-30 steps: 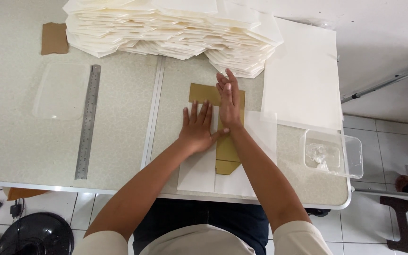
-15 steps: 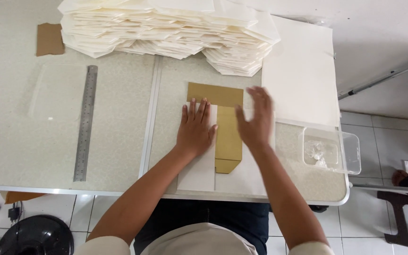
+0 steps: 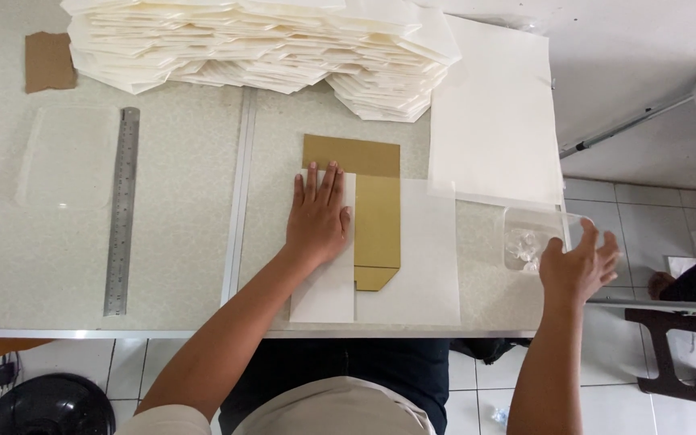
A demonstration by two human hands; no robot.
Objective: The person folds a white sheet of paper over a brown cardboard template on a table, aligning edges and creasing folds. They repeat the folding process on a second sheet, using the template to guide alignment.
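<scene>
Speckled table (image 3: 179, 234): my left hand (image 3: 316, 217) lies flat, fingers spread, on half-folded paper (image 3: 403, 254) over cardboard (image 3: 376, 217); my right hand (image 3: 577, 270) hangs open, empty, by the clear tub (image 3: 525, 242).

A pale speckled desk (image 3: 171, 266) fills the view under even light. White floor tiles (image 3: 630, 201) show past its right edge, a dark chair (image 3: 678, 354) standing there.

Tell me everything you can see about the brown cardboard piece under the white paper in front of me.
The brown cardboard piece lies flat on the table, a tan, template-like cutout: a wide bar on top, a narrower strip running down to a notched end. It looks like thin, stiff card. White paper lies beneath it, with one flap folded over its left side. The left hand presses that flap flat beside it.
</scene>
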